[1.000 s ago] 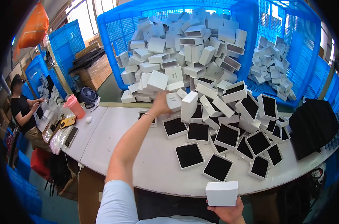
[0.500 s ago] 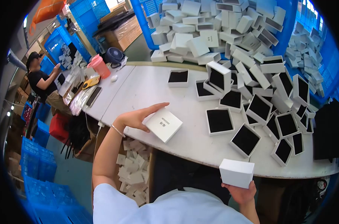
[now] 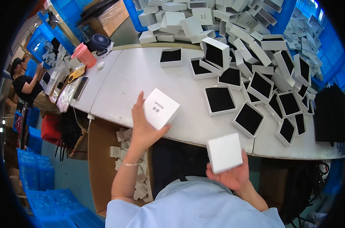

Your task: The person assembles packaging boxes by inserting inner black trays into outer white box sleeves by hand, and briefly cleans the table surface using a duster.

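My left hand (image 3: 145, 131) grips a white gift box (image 3: 161, 108) with dark lettering on its upper face, fingers along the left side and thumb at the near edge. This box is over the near part of the white table (image 3: 130, 91). Lower right, in front of the table edge, my right hand (image 3: 235, 173) holds a second white box (image 3: 224, 152) from beneath, its plain face turned up. To the right on the table are several white box halves with black lining, the nearest being one open box half (image 3: 220, 99) and another box half (image 3: 248, 119).
A blue crate (image 3: 140, 26) heaped with white boxes stands behind the table. Below left, a cardboard carton (image 3: 98, 167) contains many white pieces. A pink cup (image 3: 84, 55), a fan (image 3: 100, 41) and a phone (image 3: 80, 88) sit at left. Another person (image 3: 26, 85) works far left.
My left hand has swung round to the box's near-left corner, and the lettered box has turned with it. My right hand has raised its box up and left, tilting the plain face upward.
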Available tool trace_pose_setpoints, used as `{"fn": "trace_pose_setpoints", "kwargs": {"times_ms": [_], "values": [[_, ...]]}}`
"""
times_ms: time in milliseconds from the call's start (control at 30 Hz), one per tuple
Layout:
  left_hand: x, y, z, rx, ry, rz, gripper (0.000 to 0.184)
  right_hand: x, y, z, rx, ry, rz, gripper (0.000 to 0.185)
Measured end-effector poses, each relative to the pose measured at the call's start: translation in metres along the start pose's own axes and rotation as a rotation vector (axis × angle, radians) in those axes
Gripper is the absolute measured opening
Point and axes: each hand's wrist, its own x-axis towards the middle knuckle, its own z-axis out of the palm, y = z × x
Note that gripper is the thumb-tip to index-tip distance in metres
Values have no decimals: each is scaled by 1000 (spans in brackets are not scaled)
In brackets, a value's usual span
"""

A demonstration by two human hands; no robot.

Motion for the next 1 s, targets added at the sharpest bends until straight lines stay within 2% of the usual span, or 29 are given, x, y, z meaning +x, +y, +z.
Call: {"fn": "trace_pose_setpoints", "kwargs": {"times_ms": [33,67,100,133,167,200,233,267,300,367,400,500,533,567,600,733,767,833,933,1000], "values": [[-5,4,-10,-183,-17,59,111,-5,0,8,-51,-232,92,90],[-13,5,-17,-192,-37,49,111,-12,2,12,-92,-455,181,87],[-19,6,-23,-391,-181,84,109,-5,-7,-5,-150,-334,189,84],[-19,9,-27,-588,-320,127,108,2,-12,-8,-293,-19,146,85],[-18,13,-29,-112,-231,327,104,-1,-9,-8,-353,-64,157,86],[-17,10,-27,-115,-234,341,104,-2,-5,-4,-418,-114,169,87],[-19,5,-24,-37,-174,444,102,-11,2,1,-603,-179,156,89],[-29,2,-24,41,-130,532,100,-12,7,23,-877,-296,64,101],[-41,4,-25,-193,-185,281,99,-15,8,32,-1211,-279,-123,105],[-51,-2,-19,-299,-171,259,100,-15,3,50,-1903,-247,-524,112],[-56,-5,-17,-410,-139,234,101,-13,2,55,-2005,-257,-695,107],[-64,-10,-15,-420,-229,196,104,-11,-2,57,-1993,-232,-780,105],[-64,-12,-15,-421,-230,196,104,-10,-4,59,-2063,-275,-870,105],[-65,-13,-14,-352,-264,266,109,-9,-6,61,-2132,-320,-961,105],[-66,-14,-13,-282,-296,334,115,-9,-8,62,-2135,-321,-958,105],[-74,-7,-2,-376,-366,280,106,-6,-7,70,-2173,-227,-1071,104],[-74,-3,1,-387,-370,306,104,-4,-5,71,-2196,-158,-1160,104],[-76,5,6,-428,-369,321,105,2,-1,69,-2236,-42,-1304,103],[-78,7,11,-509,-330,310,104,3,2,64,-2320,56,-1397,98],[-76,7,10,-511,-356,293,115,3,4,62,-2334,72,-1401,94]]}}
